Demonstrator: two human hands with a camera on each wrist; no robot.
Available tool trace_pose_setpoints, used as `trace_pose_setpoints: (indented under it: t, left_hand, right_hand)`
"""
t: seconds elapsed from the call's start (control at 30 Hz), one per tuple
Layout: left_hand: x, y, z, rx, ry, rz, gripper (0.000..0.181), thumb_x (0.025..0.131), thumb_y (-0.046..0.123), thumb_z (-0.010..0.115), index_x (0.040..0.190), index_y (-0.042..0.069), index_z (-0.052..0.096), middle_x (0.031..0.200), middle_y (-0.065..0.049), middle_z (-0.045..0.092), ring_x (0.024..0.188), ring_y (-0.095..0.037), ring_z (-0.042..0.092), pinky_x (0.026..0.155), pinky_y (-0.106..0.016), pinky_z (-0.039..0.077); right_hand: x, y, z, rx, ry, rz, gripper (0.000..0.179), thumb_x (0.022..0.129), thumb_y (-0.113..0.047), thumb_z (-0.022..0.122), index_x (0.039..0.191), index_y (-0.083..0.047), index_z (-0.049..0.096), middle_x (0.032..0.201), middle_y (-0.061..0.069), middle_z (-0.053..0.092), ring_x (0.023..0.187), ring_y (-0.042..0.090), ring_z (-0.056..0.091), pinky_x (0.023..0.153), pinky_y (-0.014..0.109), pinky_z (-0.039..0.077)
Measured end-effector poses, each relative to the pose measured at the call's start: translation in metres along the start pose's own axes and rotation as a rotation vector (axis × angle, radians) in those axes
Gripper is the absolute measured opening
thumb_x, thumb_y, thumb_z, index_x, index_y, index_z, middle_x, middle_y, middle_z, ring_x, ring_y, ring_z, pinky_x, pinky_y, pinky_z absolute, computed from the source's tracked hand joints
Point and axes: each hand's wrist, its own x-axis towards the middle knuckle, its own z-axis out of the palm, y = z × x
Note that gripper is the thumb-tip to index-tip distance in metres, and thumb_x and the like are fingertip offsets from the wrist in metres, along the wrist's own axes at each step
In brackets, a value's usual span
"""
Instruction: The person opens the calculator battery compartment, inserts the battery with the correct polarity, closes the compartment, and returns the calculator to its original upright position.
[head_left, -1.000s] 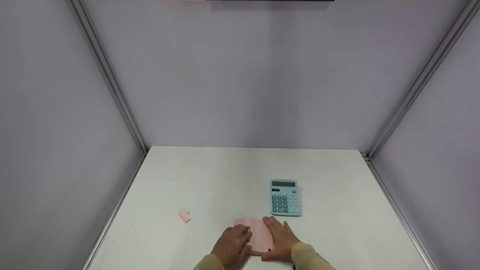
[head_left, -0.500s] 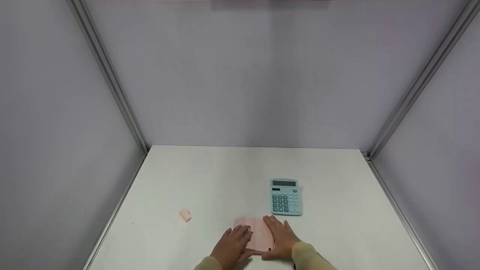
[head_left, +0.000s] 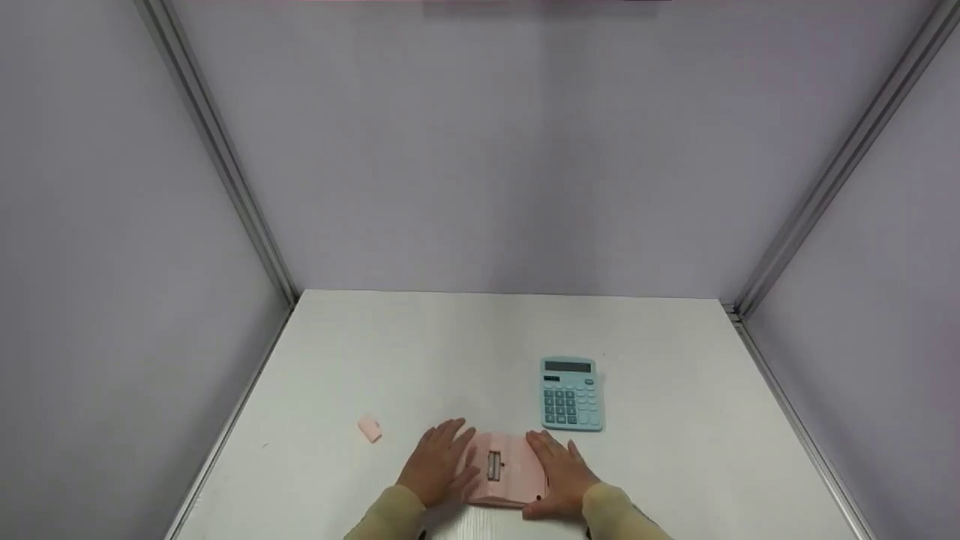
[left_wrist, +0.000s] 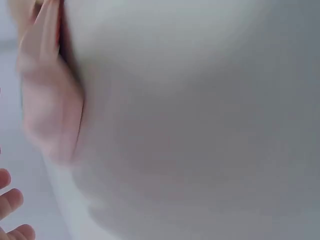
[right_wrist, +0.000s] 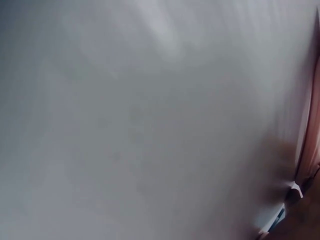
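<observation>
A pink calculator (head_left: 516, 466) lies face down at the near middle of the table, its battery slot uncovered and a battery (head_left: 493, 466) showing inside. At its left side, my left hand (head_left: 439, 463) has spread, straight fingers, the thumb overlapping the left edge. My right hand (head_left: 564, 478) rests along the right side, fingertips at the far corner and thumb by the near edge. Farther left lies a small pink battery cover (head_left: 370, 429). In the left wrist view the calculator (left_wrist: 52, 107) is blurred, with fingertips (left_wrist: 11, 200) at the lower left.
A light blue calculator (head_left: 571, 394) lies face up just beyond my right hand. The white table (head_left: 420, 337) is enclosed by a back wall (head_left: 480, 150) and side panels with metal rails (head_left: 225, 161).
My left hand has lifted off the battery slot and moved left and away from me, its fingers spreading and uncovering the battery. My right hand stays at the calculator's right side.
</observation>
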Motion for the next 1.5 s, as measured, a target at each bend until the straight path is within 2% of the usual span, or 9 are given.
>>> trace_pose_setpoints:
  t: [0.17,0.33,0.5,0.7,0.9,1.13,1.3,1.5]
  left_hand:
    - [-0.008,-0.036,-0.006,-0.045,0.047,-0.144,0.063,0.088,0.045,0.066,0.136,0.007,0.051,0.136,-0.015,0.05,0.123,-0.034,0.049,0.1,-0.053,0.042]
    - [-0.019,-0.072,-0.006,-0.014,0.053,-0.311,0.07,0.082,0.045,0.073,0.135,0.004,0.052,0.133,-0.02,0.051,0.123,-0.038,0.048,0.098,-0.057,0.042]
    - [-0.032,-0.098,-0.007,-0.004,-0.018,-0.484,0.081,0.076,0.05,0.076,0.135,0.0,0.051,0.133,-0.023,0.05,0.123,-0.04,0.046,0.096,-0.06,0.041]
    - [-0.048,-0.116,-0.006,-0.058,-0.109,-0.607,0.091,0.075,0.054,0.076,0.14,-0.002,0.043,0.137,-0.025,0.045,0.126,-0.042,0.041,0.097,-0.064,0.037]
    - [-0.058,-0.115,-0.007,-0.124,-0.147,-0.668,0.089,0.08,0.055,0.07,0.142,-0.001,0.04,0.138,-0.023,0.043,0.129,-0.041,0.038,0.101,-0.064,0.032]
    - [-0.06,-0.116,-0.001,-0.105,-0.118,-0.646,0.07,0.084,0.048,0.068,0.132,0.0,0.052,0.131,-0.021,0.051,0.123,-0.039,0.046,0.095,-0.062,0.039]
    - [-0.06,-0.114,0.001,-0.139,-0.119,-0.677,0.066,0.088,0.045,0.064,0.134,0.0,0.052,0.132,-0.02,0.051,0.126,-0.038,0.043,0.102,-0.06,0.034]
    - [-0.059,-0.113,0.001,-0.146,-0.073,-0.649,0.055,0.091,0.037,0.065,0.131,0.001,0.056,0.128,-0.015,0.057,0.124,-0.034,0.048,0.104,-0.056,0.034]
  right_hand:
    - [-0.001,0.0,0.001,-0.006,-0.001,0.007,0.132,0.052,-0.085,0.066,0.156,-0.024,0.013,0.159,-0.001,0.019,0.146,0.025,0.013,0.115,0.058,0.002]
    - [-0.002,-0.002,-0.001,-0.002,0.007,0.014,0.133,0.051,-0.085,0.067,0.156,-0.024,0.013,0.159,-0.001,0.019,0.146,0.025,0.013,0.115,0.059,0.002]
    - [-0.004,-0.005,-0.001,-0.005,-0.004,0.027,0.133,0.05,-0.085,0.068,0.155,-0.023,0.014,0.159,-0.001,0.019,0.146,0.025,0.014,0.115,0.057,0.002]
    - [-0.006,-0.009,-0.003,0.002,-0.025,0.039,0.132,0.052,-0.083,0.069,0.155,-0.025,0.013,0.16,-0.001,0.017,0.146,0.025,0.013,0.116,0.056,0.001]
    - [-0.006,-0.009,-0.002,0.002,-0.023,0.048,0.133,0.05,-0.083,0.07,0.155,-0.025,0.014,0.159,-0.002,0.018,0.146,0.023,0.013,0.116,0.055,0.001]
    - [-0.004,-0.004,0.001,-0.005,-0.015,0.04,0.134,0.048,-0.085,0.068,0.155,-0.025,0.014,0.159,-0.003,0.019,0.146,0.022,0.013,0.116,0.055,0.001]
    - [-0.005,-0.001,0.001,-0.014,-0.006,0.013,0.133,0.05,-0.086,0.067,0.156,-0.024,0.013,0.159,-0.001,0.02,0.146,0.024,0.013,0.115,0.057,0.002]
    - [-0.005,0.001,0.0,-0.005,0.004,0.004,0.133,0.05,-0.086,0.067,0.155,-0.024,0.014,0.159,-0.001,0.021,0.147,0.024,0.013,0.115,0.057,0.002]
